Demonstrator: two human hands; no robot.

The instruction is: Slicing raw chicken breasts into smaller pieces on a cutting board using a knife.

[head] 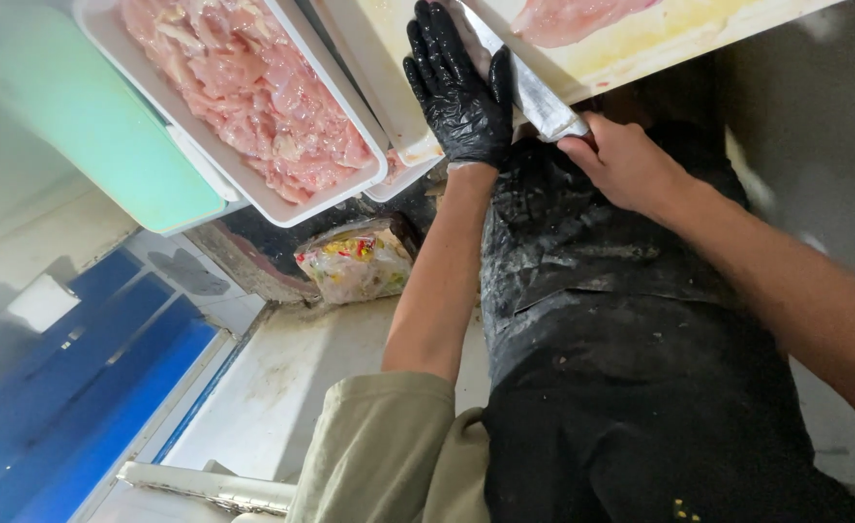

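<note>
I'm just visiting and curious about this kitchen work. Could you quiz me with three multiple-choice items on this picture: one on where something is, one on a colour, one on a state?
1. Where does the white tray of raw meat lie?
A. left of the cutting board
B. on the floor
C. on the apron

2. What colour is the glove on the left hand?
A. blue
B. black
C. white

3. How is the right hand?
A. open and empty
B. gloved, flat on the board
C. bare, closed on the knife handle

Answers:
1 A: the tray sits left of the cutting board, with a second tray between them.
2 B: the glove is black to the wrist.
3 C: bare fingers wrap the handle of the knife, whose blade passes beside the gloved hand.
</note>
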